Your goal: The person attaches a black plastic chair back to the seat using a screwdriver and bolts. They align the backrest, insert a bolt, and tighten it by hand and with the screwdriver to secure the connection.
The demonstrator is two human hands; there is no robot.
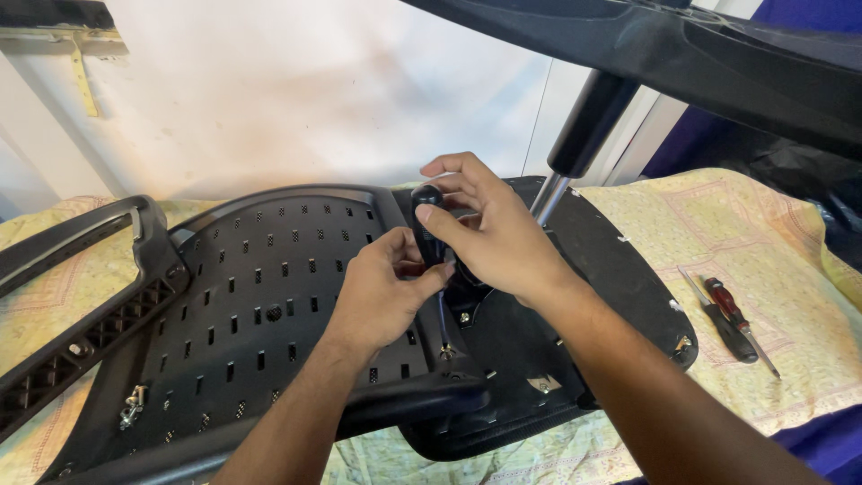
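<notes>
**Both hands at the knob under an upturned office chair**

Nearest the camera: the person's two bare forearms, entering from the bottom edge and meeting at mid-frame.

Largest item: the black plastic chair back with rows of small slots (pixel 260 296), lying face down on a pale yellow patterned bedspread (pixel 808 269). A black armrest frame with lattice openings (pixel 99 305) sits to its left. Just right of centre is the black padded seat underside (pixel 593 269), with small metal clips along its edge. A black-and-chrome gas-lift column (pixel 575 144) rises from it toward a black star base arm (pixel 718 54) crossing the top right.

Right hand (pixel 498 238): fingers curled narrowly around a black rounded knob (pixel 429 199) on the mechanism where back and seat meet. Left hand (pixel 382 292): closed low on the same part, thumb and fingers pinching just beneath the knob; exactly what it grips is hidden by the right hand.

Judgement on technique: brace the lower part firmly with the left, turn with the right in line with the stem, and keep the chair flat so it does not rock.

Smallest: a red-and-black-handled screwdriver (pixel 741 323) and a black-handled tool (pixel 718 319) lie side by side on the bedspread, well apart from both hands.
</notes>
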